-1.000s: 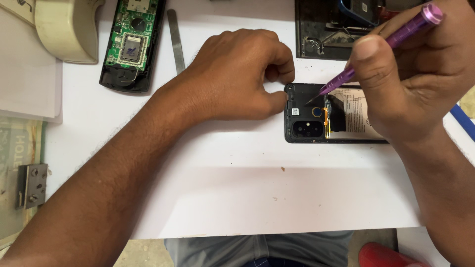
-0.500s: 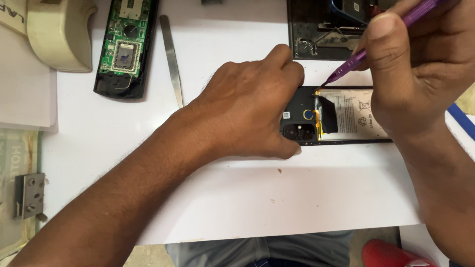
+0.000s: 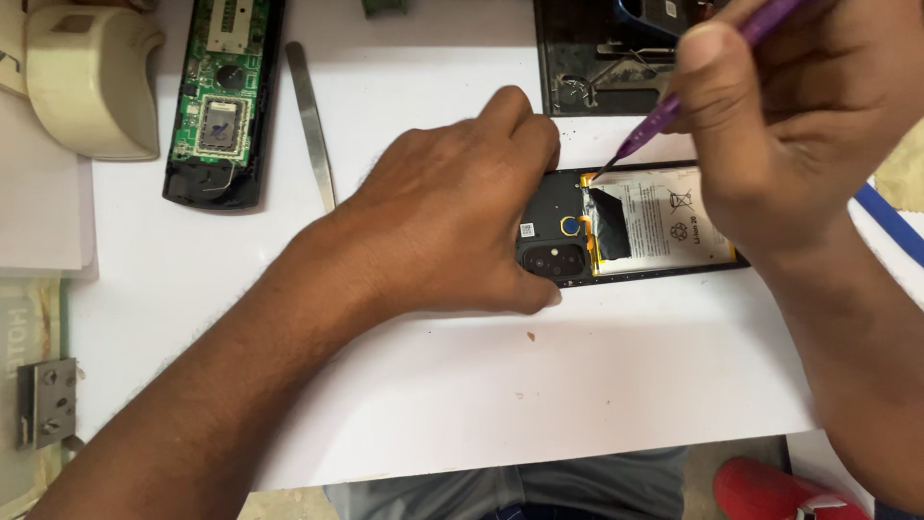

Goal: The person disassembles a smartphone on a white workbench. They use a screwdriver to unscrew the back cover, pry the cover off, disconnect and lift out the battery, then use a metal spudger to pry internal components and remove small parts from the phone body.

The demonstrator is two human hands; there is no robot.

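Observation:
An opened black phone (image 3: 577, 226) lies back-side up on the white table (image 3: 577, 385), its pale battery (image 3: 664, 221) and camera block exposed. My left hand (image 3: 452, 217) rests on the phone's left end, fingers curled, pressing it down. My right hand (image 3: 789, 116) holds a purple screwdriver (image 3: 664, 111) like a pen. Its tip touches the phone's upper edge beside the battery.
A second opened device with a green circuit board (image 3: 217, 96) lies at the upper left, next to a cream plastic casing (image 3: 91, 82). Metal tweezers (image 3: 310, 120) lie beside it. A dark phone frame (image 3: 597, 58) sits at the top. A metal hinge (image 3: 43, 400) is at the left edge.
My left hand has slid right and further over the phone's camera end. The screwdriver tip has stayed at the phone's top edge while the view shifted.

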